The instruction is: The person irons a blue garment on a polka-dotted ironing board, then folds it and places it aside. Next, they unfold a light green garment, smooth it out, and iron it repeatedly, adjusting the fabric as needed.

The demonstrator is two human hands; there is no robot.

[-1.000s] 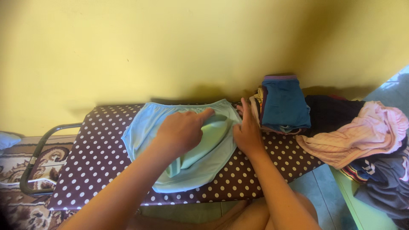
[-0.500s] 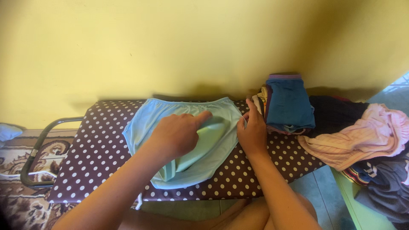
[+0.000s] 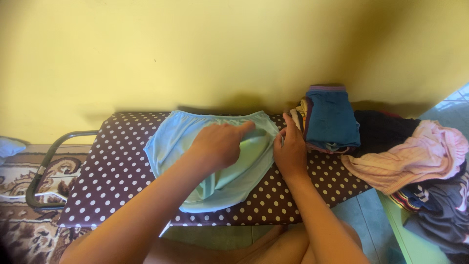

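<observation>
A pale blue-green undergarment [image 3: 171, 142] lies spread flat on a brown ironing board with white polka dots [image 3: 107, 176]. My left hand [image 3: 220, 144] presses flat on the middle of the garment, fingers pointing right. At the garment's right edge, my right hand [image 3: 290, 149] pinches the fabric near the waistband. Just right of that hand stands a stack of folded clothes with a blue piece [image 3: 330, 117] on top.
A loose heap of clothes, with a pink striped piece [image 3: 415, 156] over dark ones [image 3: 439, 210], lies at the right. A yellow wall [image 3: 220, 49] rises behind the board. The board's metal frame [image 3: 49, 161] sticks out left over a patterned rug [image 3: 24, 234].
My left hand has slid slightly right across the garment. The right hand has stayed at the garment's right edge.
</observation>
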